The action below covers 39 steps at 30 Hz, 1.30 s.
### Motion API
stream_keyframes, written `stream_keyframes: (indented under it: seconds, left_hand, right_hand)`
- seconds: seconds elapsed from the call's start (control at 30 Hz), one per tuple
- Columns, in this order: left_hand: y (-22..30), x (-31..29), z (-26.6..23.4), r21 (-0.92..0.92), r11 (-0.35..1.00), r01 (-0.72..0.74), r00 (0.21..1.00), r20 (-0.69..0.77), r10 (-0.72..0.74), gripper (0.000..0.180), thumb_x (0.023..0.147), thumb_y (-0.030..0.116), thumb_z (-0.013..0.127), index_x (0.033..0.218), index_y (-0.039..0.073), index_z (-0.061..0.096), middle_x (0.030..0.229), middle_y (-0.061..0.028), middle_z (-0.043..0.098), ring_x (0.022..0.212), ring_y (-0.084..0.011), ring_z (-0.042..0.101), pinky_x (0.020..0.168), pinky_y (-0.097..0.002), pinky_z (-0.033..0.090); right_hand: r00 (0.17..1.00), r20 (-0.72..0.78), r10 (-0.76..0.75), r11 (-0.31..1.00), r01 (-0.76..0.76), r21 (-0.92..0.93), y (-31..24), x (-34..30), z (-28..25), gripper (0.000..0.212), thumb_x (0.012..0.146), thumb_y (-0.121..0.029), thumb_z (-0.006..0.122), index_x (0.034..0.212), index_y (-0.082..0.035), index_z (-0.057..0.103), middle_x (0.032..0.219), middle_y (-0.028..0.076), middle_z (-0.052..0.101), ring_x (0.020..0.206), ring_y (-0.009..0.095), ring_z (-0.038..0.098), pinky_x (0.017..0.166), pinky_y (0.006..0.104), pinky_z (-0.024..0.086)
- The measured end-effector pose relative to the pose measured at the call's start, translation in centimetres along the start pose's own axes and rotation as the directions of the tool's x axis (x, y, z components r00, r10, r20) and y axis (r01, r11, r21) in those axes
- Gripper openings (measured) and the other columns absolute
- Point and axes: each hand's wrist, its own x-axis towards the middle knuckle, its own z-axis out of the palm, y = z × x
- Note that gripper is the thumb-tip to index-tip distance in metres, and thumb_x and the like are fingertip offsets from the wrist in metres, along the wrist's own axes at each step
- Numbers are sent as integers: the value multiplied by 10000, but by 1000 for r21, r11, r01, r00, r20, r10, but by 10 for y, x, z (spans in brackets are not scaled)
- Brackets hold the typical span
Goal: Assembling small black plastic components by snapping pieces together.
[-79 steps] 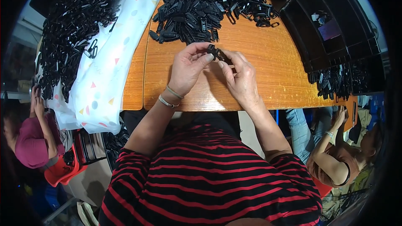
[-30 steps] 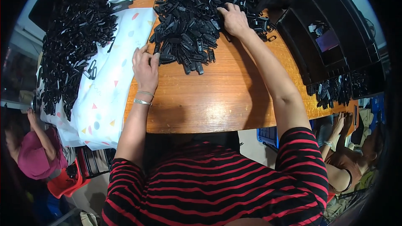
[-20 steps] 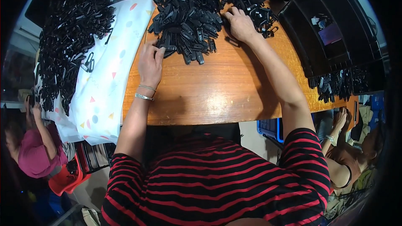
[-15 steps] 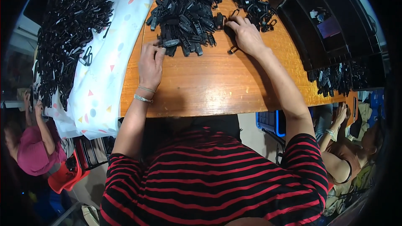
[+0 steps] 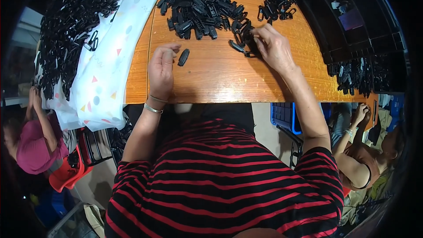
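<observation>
My left hand (image 5: 161,66) rests on the table at the left, its fingers reaching right, apart and holding nothing. Just beside its fingertips lies a single black oblong plastic piece (image 5: 183,57). My right hand (image 5: 274,47) is bent over a small cluster of black plastic pieces, some like open rectangular frames (image 5: 241,28). Its fingers are closed at the cluster's edge; what is between them is dark and hidden. A slim black piece (image 5: 236,46) lies on the wood left of that hand. Beyond both hands spreads a heap of black oblong pieces (image 5: 200,6).
Left on the wooden table (image 5: 207,79), a patterned white plastic sheet (image 5: 105,70) bears a pile of black frame-shaped pieces (image 5: 66,39). More frames (image 5: 275,2) lie at back right, by a large black bin (image 5: 348,22). Co-workers sit on both sides; a blue crate (image 5: 284,117) stands below.
My right hand has come nearer and slightly right, and frame pieces now lie closer to me. The left hand has moved back from the heap; one oblong piece now lies apart beside it.
</observation>
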Motion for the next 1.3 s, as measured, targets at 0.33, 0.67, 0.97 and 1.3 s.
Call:
stream_keyframes:
  seconds: [0.33,0.67,0.97,1.3]
  left_hand:
    - [-2,-4,-7,346,938,25,997,65,-51,185,915,180,624,925,-4,613,819,-72,608,724,-163,581,649,-290,468]
    - [3,6,7,654,746,-125,977,214,-23,241,782,132,721,975,41,608,889,-118,591,807,-319,609,673,-371,483]
    - [-3,3,2,557,818,-142,969,248,-1,287,738,20,716,992,20,582,935,-159,590,881,-348,606,759,-374,488]
    - [11,2,-3,-175,959,224,969,142,-201,258,819,2,669,1062,-1,585,941,-54,604,880,-135,597,746,-262,484]
  right_hand:
    - [994,91,62,983,-45,-178,-34,-2,34,180,811,-82,686,978,-27,648,892,125,592,717,320,630,622,393,528]
    - [947,299,120,991,-95,-94,-40,19,32,231,730,-75,762,864,3,591,856,124,564,705,326,597,654,393,520]
    - [950,77,302,512,-229,828,-82,22,62,355,826,25,690,1163,-3,581,883,22,608,703,54,596,595,180,494]
    - [971,-55,234,773,-151,616,-108,3,95,194,831,-54,714,990,33,646,849,71,663,676,131,645,614,229,517]
